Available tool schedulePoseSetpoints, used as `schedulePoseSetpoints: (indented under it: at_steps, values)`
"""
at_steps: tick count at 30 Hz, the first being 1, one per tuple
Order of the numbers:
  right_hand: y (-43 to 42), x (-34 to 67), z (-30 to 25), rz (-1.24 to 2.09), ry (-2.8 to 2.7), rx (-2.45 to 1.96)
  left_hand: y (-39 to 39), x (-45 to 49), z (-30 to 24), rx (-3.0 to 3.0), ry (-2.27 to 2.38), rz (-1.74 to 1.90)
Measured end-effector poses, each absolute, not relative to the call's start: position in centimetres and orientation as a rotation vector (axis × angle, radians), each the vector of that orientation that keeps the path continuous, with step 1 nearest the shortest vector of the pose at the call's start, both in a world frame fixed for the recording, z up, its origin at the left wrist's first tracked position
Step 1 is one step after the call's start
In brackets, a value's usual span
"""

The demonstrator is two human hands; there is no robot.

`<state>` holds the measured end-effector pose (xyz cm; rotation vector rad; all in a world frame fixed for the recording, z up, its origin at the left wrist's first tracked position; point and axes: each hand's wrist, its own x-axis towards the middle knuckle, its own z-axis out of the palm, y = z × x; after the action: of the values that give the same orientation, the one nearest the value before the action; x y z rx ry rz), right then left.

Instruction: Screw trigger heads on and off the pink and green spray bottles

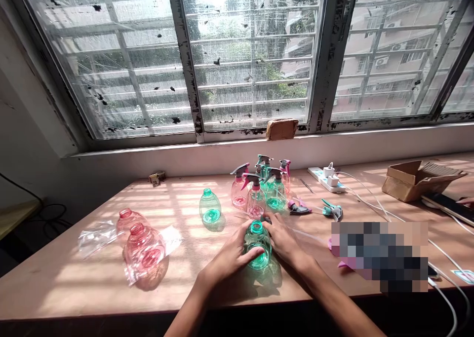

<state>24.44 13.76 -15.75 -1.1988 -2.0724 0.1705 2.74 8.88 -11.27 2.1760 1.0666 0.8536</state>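
Observation:
My left hand (237, 250) is wrapped around the left side of a clear green bottle (258, 245), its thumb across the front. The bottle stands upright on the table with its neck uncovered. At the bottle's upper right, my right hand (283, 236) has its fingers curled beside the neck. A small dark grey piece (266, 219) shows at those fingertips; most of it is hidden. Just behind my hands stand several pink and green spray bottles (256, 201) with grey trigger heads. Another green bottle (210, 207), without a head, is farther left.
Two pink bottles (144, 250) lie at left among clear plastic wrap (97, 238). Loose spray heads (299, 207) rest at right, near a power strip (326, 180), cables and a cardboard box (411, 181). A blurred patch covers things at front right. Someone's hand (467, 202) shows at the right edge.

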Motion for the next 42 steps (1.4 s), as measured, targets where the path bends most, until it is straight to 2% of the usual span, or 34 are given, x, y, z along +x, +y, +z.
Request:
schedulePoseSetpoints:
  at_steps: [6,13,25,30,42]
  values:
    - [14.0,24.6,-16.0,0.246,-1.981,-1.285,8.9,2.7,-11.3,2.173,1.062,0.853]
    - [13.4,24.2,-14.7,0.317,-1.81,-1.176,8.9,2.7,-11.4,2.171,1.044,0.862]
    - [11.5,24.6,-11.8,0.182,-1.007,-0.778,8.7,2.5,-11.3,2.149,1.081,0.812]
    - [10.6,28.5,-8.4,0.378,-1.146,-0.685,8.6,2.6,-11.2,2.142,1.079,0.803]
    - [7.2,31.3,-4.6,0.167,-1.23,-0.764,8.8,2.8,-11.0,2.119,1.086,0.794]
